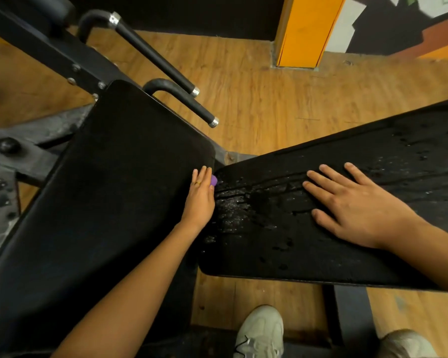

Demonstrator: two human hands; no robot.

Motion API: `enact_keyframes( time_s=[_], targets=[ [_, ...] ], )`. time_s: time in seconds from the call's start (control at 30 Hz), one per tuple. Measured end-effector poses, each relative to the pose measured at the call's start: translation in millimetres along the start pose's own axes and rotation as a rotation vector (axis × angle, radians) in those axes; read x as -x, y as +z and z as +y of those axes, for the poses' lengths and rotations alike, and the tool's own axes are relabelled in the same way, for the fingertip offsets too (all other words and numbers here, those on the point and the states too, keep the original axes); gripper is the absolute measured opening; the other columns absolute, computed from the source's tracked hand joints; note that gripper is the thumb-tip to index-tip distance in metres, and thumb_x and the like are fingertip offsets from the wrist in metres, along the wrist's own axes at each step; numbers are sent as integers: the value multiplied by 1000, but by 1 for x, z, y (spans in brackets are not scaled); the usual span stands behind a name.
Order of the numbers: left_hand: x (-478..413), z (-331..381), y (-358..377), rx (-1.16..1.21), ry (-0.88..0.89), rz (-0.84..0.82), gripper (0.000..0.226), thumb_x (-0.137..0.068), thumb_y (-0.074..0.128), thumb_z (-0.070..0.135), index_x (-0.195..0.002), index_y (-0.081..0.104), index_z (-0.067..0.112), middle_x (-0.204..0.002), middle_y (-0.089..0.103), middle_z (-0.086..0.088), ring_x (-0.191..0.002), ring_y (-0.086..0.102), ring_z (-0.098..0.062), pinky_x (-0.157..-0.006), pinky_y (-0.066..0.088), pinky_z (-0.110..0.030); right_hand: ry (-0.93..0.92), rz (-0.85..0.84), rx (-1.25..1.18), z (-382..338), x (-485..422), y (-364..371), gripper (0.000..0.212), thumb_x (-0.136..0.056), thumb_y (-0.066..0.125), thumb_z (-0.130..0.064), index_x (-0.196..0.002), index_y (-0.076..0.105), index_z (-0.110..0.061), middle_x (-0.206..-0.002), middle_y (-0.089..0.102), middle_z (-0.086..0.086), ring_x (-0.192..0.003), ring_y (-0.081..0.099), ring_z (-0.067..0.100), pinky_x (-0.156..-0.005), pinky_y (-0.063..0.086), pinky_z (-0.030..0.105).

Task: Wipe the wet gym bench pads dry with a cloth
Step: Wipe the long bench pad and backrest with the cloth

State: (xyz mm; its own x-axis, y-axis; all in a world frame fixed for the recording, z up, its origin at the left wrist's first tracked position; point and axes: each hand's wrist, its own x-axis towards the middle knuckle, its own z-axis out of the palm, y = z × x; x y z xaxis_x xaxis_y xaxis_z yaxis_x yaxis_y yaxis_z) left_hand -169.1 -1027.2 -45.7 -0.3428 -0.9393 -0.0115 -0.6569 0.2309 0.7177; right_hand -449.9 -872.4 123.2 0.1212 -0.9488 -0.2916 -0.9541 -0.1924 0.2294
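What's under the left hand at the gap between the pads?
Only a small purple bit shows beyond the left hand, at the left bench pad corner. The hand covers the rest, so whether it is the cloth is unclear.

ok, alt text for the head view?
Right hand lies flat, fingers spread, on a droplet-covered black bench pad. Left hand rests at the edge of the neighbouring dry-looking pad, a purple scrap showing beside its fingers.

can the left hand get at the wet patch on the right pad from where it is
Probably yes. The left hand sits at the seam right beside the wet patch on the right pad, with nothing between them. The right hand rests flat farther along, clear of it.
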Motion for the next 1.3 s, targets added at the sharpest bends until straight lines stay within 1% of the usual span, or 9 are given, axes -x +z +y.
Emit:
enact_keyframes(
  time_s=[0.07, 0.27, 0.37, 0.53, 0.63, 0.77, 0.97, 1.23, 1.3],
  targets=[
    [-18, 4, 4, -30, 7, -30, 52, -108, 37, 12, -159, 24, 10, -168, 18, -3, -156, 0, -20, -126, 13, -36, 4, 13, 14, 1, 0, 3, 79, -96, 13, -63, -155, 38, -17, -162, 34, 5, -153, 22, 23, -123, 17, 54],
    [-33, 6, 12, -25, -45, -66, 52, -108, 36, 8, -159, 25, 11, -168, 16, 0, -155, 4, -15, -121, 13, -28, -2, 48, 46, 1, 0, 6, 74, -97, 22, -58, -150, 49, -14, -156, 45, 8, -148, 35, 28, -119, 26, 57],
    [-19, -1, 8, 6, -50, -97, 53, -108, 36, 9, -159, 21, 12, -168, 15, 0, -155, 6, -13, -124, 12, -32, -8, 50, 47, 1, 0, 6, 73, -97, 22, -58, -149, 50, -14, -155, 45, 8, -148, 36, 28, -119, 26, 57],
    [28, -10, 8, 42, -32, -104, 54, -109, 35, 12, -160, 16, 13, -168, 13, 0, -154, 4, -11, -120, 10, -22, -7, 53, 41, 0, 1, 5, 73, -98, 21, -58, -148, 51, -15, -154, 46, 9, -147, 37, 28, -119, 28, 56],
    [20, -9, 10, 30, -34, -101, 53, -109, 35, 14, -160, 18, 12, -168, 14, 0, -154, 4, -11, -120, 9, -21, -9, 44, 44, 1, 0, 5, 72, -97, 22, -58, -146, 53, -14, -153, 48, 10, -146, 39, 29, -118, 29, 57],
    [-23, 8, 16, 22, -70, -66, 52, -110, 36, 14, -159, 22, 11, -168, 15, 0, -155, 6, -13, -118, 10, -25, -6, 26, 36, 1, -1, 4, 74, -96, 20, -59, -148, 50, -16, -155, 45, 8, -148, 36, 27, -120, 26, 56],
    [-59, 25, 16, -11, -145, -81, 51, -109, 34, 13, -159, 23, 11, -169, 15, -2, -156, 8, -17, -123, 16, -39, -4, 0, 20, 1, -2, 1, 79, -94, 12, -62, -153, 43, -19, -160, 38, 6, -152, 28, 25, -123, 18, 54],
    [20, 10, -2, 1, -110, -202, 55, -109, 37, 13, -160, 16, 15, -169, 10, 1, -155, 8, -14, -126, 15, -37, -5, -28, 1, 2, -3, -3, 88, -87, 0, -64, -159, 28, -23, -167, 22, 2, -156, 11, 21, -125, 6, 50],
    [48, 6, -5, 17, -106, -220, 56, -109, 37, 14, -160, 15, 16, -169, 8, 3, -154, 7, -12, -125, 14, -32, -6, -39, 1, 2, -3, -5, 90, -85, -4, -65, -160, 24, -25, -168, 18, 0, -156, 8, 20, -125, 3, 49]
  ],
)
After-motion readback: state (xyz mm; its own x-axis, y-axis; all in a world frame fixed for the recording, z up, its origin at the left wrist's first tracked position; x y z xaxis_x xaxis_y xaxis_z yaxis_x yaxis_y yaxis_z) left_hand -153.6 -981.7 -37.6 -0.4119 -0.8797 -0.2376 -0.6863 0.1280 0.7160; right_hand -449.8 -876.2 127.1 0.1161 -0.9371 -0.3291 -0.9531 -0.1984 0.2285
